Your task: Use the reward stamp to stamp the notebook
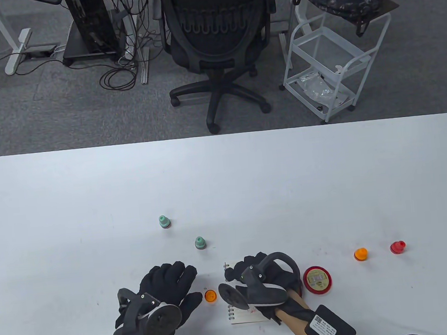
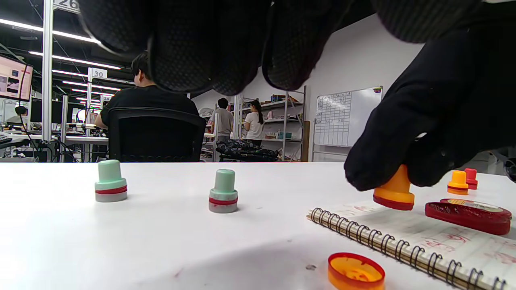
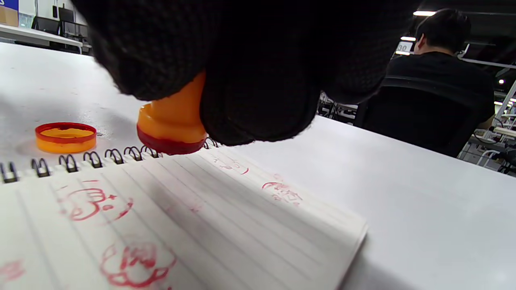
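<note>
My right hand (image 1: 244,271) pinches an orange reward stamp (image 3: 173,125) by its handle and holds it upright with its red face down. The orange reward stamp (image 2: 395,194) sits at the far corner of the spiral notebook (image 3: 209,209), next to the wire binding; I cannot tell if it touches the paper. Several red prints mark the lined page. My left hand (image 1: 173,285) lies flat on the table left of the notebook (image 1: 242,316), fingers spread, holding nothing. The stamp's orange cap (image 1: 210,296) lies between the hands.
A round red ink pad (image 1: 317,280) lies right of the notebook. Two green stamps (image 1: 164,221) (image 1: 200,242) stand farther back. An orange stamp (image 1: 360,254) and a red stamp (image 1: 398,247) stand at the right. An office chair (image 1: 215,38) stands beyond the table's far edge.
</note>
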